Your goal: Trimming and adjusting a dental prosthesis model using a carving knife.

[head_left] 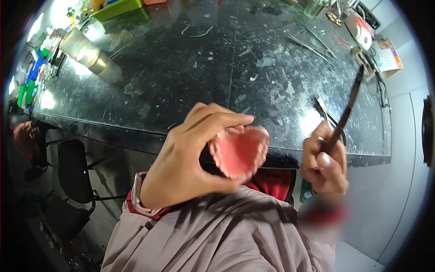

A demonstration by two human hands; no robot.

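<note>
My left hand (186, 152) is curled round a pink denture (238, 154) with a row of teeth along its horseshoe edge. Fingers lie over its far side and the thumb runs along the near side, just in front of the table edge. To the right, my right hand (325, 163) is closed round the lower end of a dark, narrow knife-like tool (348, 111). Its long end points up and away, apart from the denture. The fingers cover its grip. Pliers (322, 109) lie on the table just beyond my right hand, partly hidden by it.
The dark, scuffed tabletop (181, 81) carries scissor-handled metal tools (312, 49) at the far right and a translucent cylinder (90, 54) at the left. A green tray (118, 10) sits at the back. A desk calendar (389, 58) stands far right; a black chair (74, 170) is at the left.
</note>
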